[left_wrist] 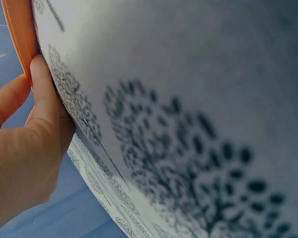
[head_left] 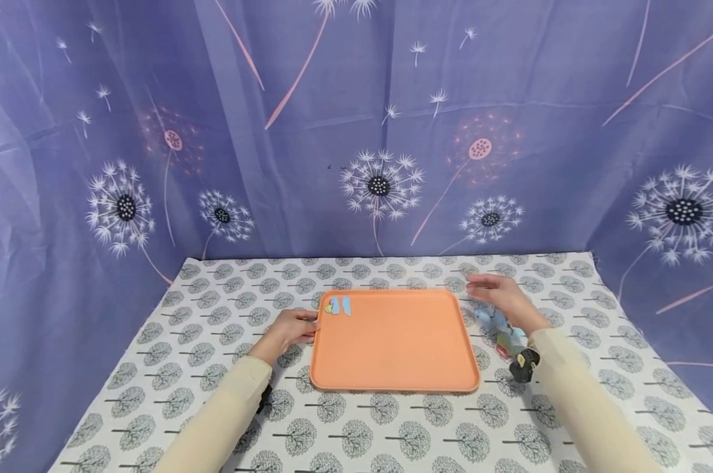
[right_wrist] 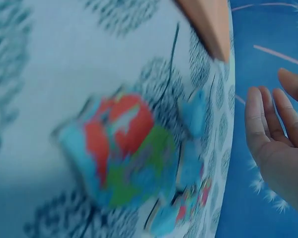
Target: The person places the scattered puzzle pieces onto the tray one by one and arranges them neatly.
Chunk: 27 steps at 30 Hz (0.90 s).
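An orange tray (head_left: 400, 341) lies flat on the table. My left hand (head_left: 291, 328) pinches its left rim between thumb and fingers, as the left wrist view shows. Two small light-blue puzzle pieces, one with a yellow patch (head_left: 331, 307) and one plain blue (head_left: 347, 305), sit in the tray's far left corner. My right hand (head_left: 501, 295) hovers past the tray's right side, fingers extended and holding nothing. Beneath and beside it is a loose group of puzzle pieces (head_left: 491, 318); in the right wrist view one large blurred piece (right_wrist: 134, 144) shows red, green and blue.
A white tablecloth (head_left: 215, 394) with grey tree prints covers the table. Behind and at both sides hangs a purple-blue curtain (head_left: 309, 164) with dandelion prints. A dark wrist strap (head_left: 523, 365) shows by the right sleeve.
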Available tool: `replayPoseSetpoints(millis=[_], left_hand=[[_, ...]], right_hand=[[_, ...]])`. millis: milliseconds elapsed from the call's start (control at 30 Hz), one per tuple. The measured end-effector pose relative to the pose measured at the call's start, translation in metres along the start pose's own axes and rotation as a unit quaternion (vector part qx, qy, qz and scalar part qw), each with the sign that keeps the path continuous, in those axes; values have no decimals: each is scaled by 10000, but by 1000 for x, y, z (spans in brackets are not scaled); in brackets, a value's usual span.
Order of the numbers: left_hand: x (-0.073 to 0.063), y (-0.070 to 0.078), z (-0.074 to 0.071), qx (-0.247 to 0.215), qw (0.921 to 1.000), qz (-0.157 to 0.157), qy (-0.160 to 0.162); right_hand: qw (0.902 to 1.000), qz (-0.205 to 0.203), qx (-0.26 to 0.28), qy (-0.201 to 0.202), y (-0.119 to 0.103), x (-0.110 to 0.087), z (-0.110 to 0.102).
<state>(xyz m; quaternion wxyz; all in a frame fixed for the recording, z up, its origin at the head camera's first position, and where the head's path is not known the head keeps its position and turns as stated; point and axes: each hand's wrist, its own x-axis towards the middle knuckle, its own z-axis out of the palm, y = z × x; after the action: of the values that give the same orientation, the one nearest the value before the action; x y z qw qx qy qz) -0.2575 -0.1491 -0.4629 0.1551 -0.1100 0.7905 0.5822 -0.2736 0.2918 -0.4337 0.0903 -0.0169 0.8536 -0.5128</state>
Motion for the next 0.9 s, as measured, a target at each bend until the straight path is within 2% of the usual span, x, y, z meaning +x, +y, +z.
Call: replayPoseSetpoints(millis=[167, 300, 700, 900], left_hand=[[1, 0, -1, -31, 10000, -23, 14], [0, 0, -2, -89, 9999, -52, 8], [1, -2, 0, -24, 10000, -43, 48], [1, -1, -1, -59, 10000, -30, 44]], right_hand=[[9990, 333, -296, -28, 8, -7, -10], [9983, 495, -258, -143, 16, -13, -14], [9992, 161, -45, -362, 34, -22, -22], [9988, 106, -255, -394, 43, -17, -22]])
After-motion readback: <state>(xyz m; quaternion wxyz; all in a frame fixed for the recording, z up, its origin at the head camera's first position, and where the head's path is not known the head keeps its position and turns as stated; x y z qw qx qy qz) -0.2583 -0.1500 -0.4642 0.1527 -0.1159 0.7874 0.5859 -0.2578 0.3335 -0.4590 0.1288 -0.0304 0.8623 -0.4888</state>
